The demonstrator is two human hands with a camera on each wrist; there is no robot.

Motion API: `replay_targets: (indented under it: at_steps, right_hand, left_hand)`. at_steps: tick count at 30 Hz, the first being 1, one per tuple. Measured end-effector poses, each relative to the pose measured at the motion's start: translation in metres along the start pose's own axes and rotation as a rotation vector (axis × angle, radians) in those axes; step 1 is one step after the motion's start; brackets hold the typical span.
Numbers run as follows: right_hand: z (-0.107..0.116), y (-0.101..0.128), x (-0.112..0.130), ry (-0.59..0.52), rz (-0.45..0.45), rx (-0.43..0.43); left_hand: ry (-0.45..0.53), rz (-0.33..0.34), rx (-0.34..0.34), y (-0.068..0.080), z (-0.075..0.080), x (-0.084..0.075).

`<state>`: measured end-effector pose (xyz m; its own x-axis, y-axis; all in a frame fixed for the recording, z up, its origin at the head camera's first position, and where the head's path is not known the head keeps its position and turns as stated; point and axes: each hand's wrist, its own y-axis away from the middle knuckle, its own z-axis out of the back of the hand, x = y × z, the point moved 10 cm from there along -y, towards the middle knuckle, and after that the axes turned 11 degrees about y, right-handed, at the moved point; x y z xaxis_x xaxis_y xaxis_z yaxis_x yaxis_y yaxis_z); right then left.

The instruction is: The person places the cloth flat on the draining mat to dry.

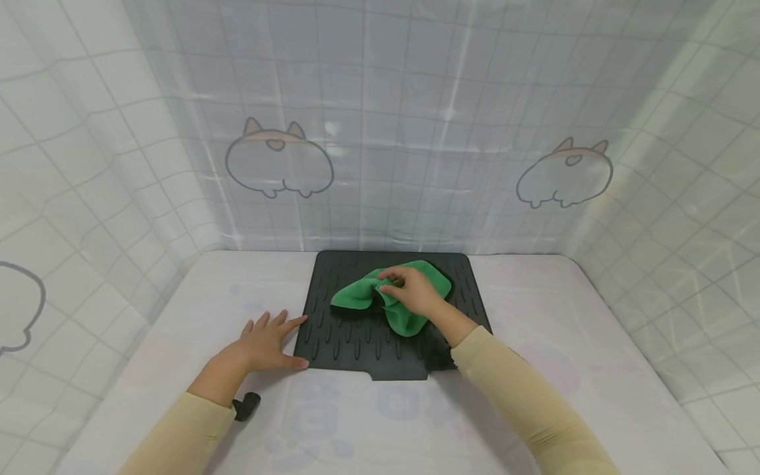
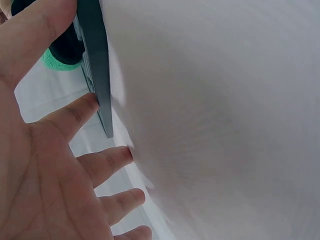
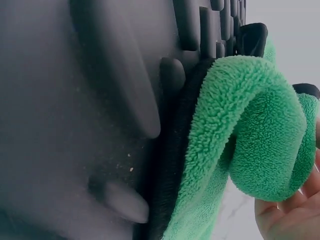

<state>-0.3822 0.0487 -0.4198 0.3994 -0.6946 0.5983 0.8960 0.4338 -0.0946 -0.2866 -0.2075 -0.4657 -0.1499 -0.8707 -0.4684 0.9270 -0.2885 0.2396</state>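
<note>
A green fluffy cloth with a dark edge lies bunched on a black ridged mat. My right hand holds a gathered fold of it between thumb and fingers; in the right wrist view the cloth bulges up there, hiding some fingertips. With fingers spread, my left hand rests at the mat's left edge. Its thumb and index finger touch that edge, while the other fingers lie on the white table cover, as the left wrist view shows.
A few pale crumbs dot the mat between its raised ridges. The mat lies on a pale patterned table cover. White grid-patterned curtains enclose the table at the back and both sides. A black wrist device sits at the left cuff.
</note>
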Motion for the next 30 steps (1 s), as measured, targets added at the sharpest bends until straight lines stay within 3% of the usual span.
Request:
replay_targets:
  at_steps: [9, 18, 30]
  right_hand:
    - [-0.009, 0.0, -0.004, 0.025, -0.005, 0.068]
    - [0.001, 0.006, 0.002, 0.015, 0.028, 0.097]
    - [0.04, 0.019, 0.005, -0.046, 0.043, -0.001]
  left_hand:
    - [0.0, 0.005, 0.002, 0.0, -0.001, 0.0]
    - [0.018, -0.004, -0.002, 0.001, 0.0, -0.003]
    - [0.01, -0.009, 0.0, 0.0, 0.0, -0.001]
